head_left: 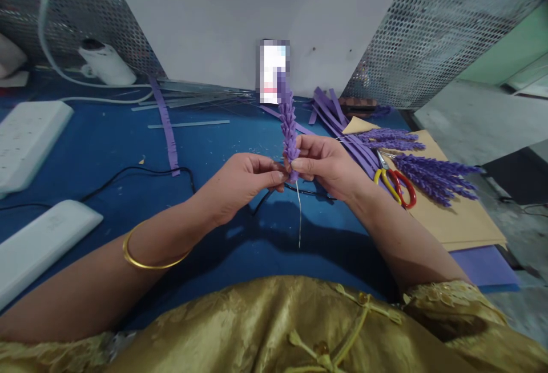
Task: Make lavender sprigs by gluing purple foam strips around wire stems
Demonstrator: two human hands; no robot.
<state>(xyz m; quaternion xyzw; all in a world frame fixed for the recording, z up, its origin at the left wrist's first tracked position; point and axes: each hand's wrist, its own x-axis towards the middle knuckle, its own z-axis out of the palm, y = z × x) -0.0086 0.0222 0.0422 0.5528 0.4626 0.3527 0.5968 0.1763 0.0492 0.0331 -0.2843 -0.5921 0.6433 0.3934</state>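
**A purple flower spike (288,125) stands between two working hands**

Nearest to us is a shiny golden garment (240,327), and just beyond it a gold bangle (145,266) circles the left forearm. A long white device (47,242) lies at our left, and at our right a purple sheet (488,266) shows from under tan paper (462,224).

Over the blue table (222,139) we see the right hand (327,165) gripping the spike near its base between thumb and fingers, its tip upward. A thin wire (299,219) hangs below. The left hand (252,182) has its thumb and fingertips drawn together just beside that base; they hide the spot, so we cannot tell whether they pinch anything.

To the right, scissors (396,186) with yellow and red handles lie beside a bunch of darker spikes (436,179). A black cable (137,171) crosses the left side, near a white power strip (36,139).

Farther back we find a fringed strip (166,122) at left and a pile of purple strips (346,128) at right. A blurred bright rectangle (268,68) stands before the pale panel (218,13).
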